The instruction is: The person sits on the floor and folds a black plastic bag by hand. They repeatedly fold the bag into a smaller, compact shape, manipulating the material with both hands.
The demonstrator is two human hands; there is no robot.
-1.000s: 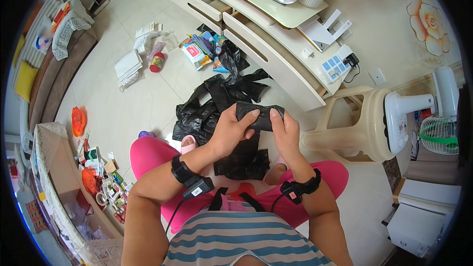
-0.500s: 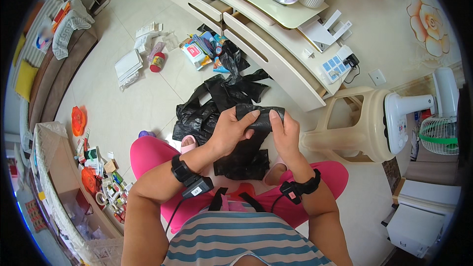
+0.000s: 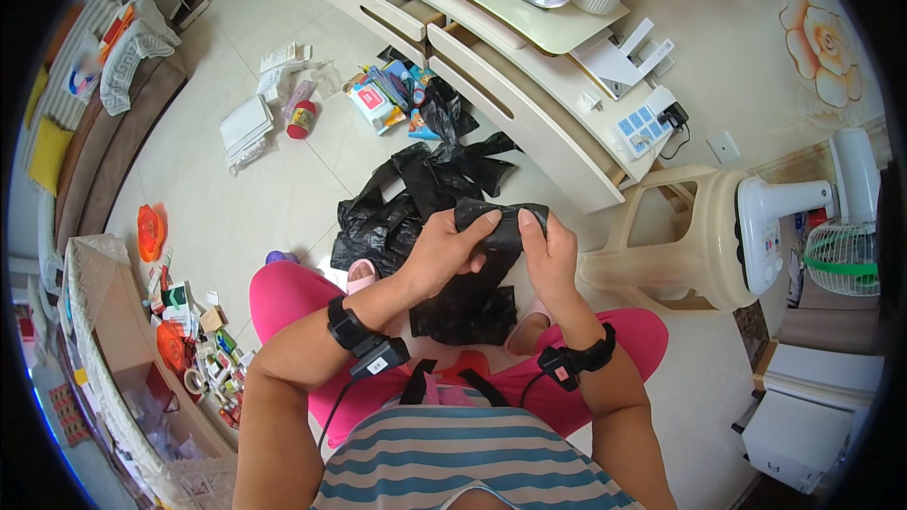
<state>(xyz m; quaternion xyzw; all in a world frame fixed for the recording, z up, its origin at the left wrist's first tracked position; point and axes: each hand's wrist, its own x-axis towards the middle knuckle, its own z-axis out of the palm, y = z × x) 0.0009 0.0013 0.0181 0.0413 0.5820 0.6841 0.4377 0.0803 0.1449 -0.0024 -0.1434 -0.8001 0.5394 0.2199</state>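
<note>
Both hands grip one black plastic bag (image 3: pixel 499 223) in front of my chest. My left hand (image 3: pixel 444 250) pinches its upper left part, and my right hand (image 3: pixel 549 250) holds the right side; the bag's lower end hangs down between my knees. Each wrist wears a black band with a cable. Just beyond my hands, a heap of more black plastic bags (image 3: pixel 406 198) lies spread on the pale tiled floor. I sit with pink trousers and a striped top showing at the bottom of the view.
A beige plastic stool (image 3: pixel 680 246) stands at my right, with a white fan (image 3: pixel 831 227) behind it. A long cream cabinet (image 3: pixel 491 66) runs across the back. Colourful packets (image 3: pixel 383 94), white papers (image 3: pixel 246 127) and a red can (image 3: pixel 300 119) litter the floor far left. A cluttered shelf (image 3: pixel 179 340) is at my left.
The hands have gathered the bag tighter and lifted it slightly, fingers moving closer together along its top edge. Nothing else moved.
</note>
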